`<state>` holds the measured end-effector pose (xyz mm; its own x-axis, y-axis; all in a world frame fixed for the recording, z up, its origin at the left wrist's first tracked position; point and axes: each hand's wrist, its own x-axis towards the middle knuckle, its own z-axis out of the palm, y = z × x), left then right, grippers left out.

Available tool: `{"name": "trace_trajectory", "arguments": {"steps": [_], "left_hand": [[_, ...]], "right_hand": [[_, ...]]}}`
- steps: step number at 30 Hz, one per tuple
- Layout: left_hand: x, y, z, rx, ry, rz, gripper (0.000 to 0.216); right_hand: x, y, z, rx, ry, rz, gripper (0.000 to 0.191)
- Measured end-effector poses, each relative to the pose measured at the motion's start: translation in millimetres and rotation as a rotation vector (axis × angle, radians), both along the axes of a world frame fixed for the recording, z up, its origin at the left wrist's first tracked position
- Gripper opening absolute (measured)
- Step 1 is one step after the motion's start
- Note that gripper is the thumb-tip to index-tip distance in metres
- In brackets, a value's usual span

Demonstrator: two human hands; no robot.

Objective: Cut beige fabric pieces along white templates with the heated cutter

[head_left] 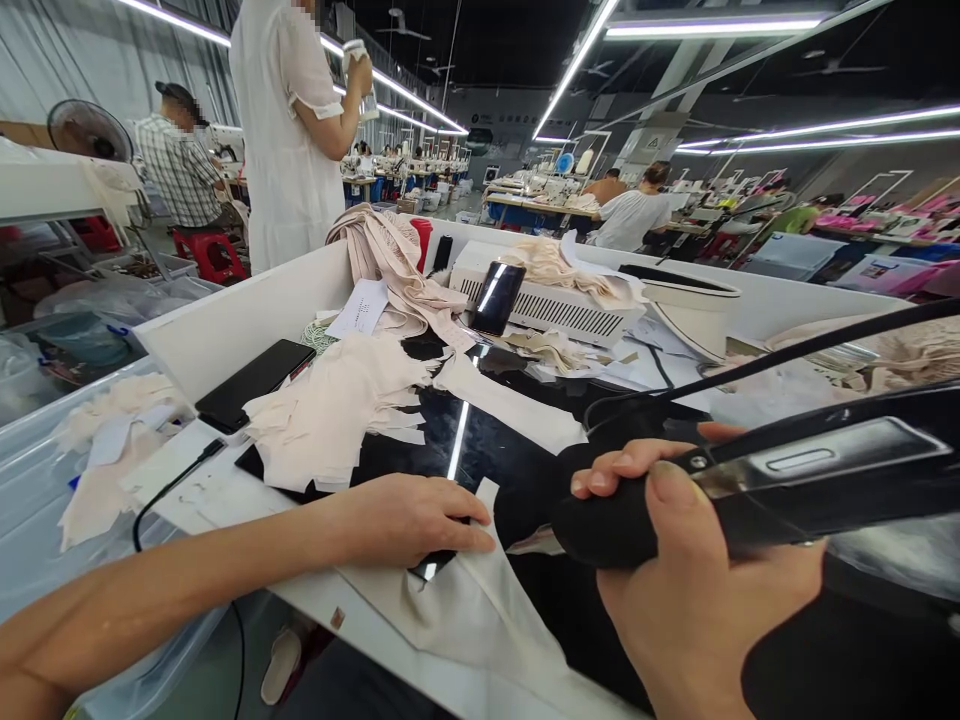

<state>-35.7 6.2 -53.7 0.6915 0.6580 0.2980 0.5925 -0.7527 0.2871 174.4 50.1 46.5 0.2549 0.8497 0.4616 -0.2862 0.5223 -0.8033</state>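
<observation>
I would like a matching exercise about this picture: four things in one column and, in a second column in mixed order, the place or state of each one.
Things:
1. left hand
2. right hand
3. black phone
4. red stool

Places or states:
A. stands in the background, beside the person in a checked shirt
B. closed around the black tool
C. lies on the white table, left of the pile of cream fabric pieces
D. pressed flat on the pale fabric

Pairs: 1-D, 2-B, 3-C, 4-A.
</observation>
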Motion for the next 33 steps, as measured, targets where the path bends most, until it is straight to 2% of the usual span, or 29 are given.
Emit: {"name": "trace_trajectory", "arguments": {"steps": [10,19,33], "left_hand": [[2,0,-6.3,0.036,-0.004,0.014,0.043],[1,-2,-7.9,0.03,-0.009,0.021,0.051],[-2,1,-9.4,0.006,-0.016,0.02,0.053]], "right_hand": [[-3,4,-12.1,0.039,-0.033,0.022,0.044],[-5,16,-25.7,0.088,-0.013,0.028,0.052],[-13,23,-26.9,0.024,-0.05,0.024,0.046]]}}
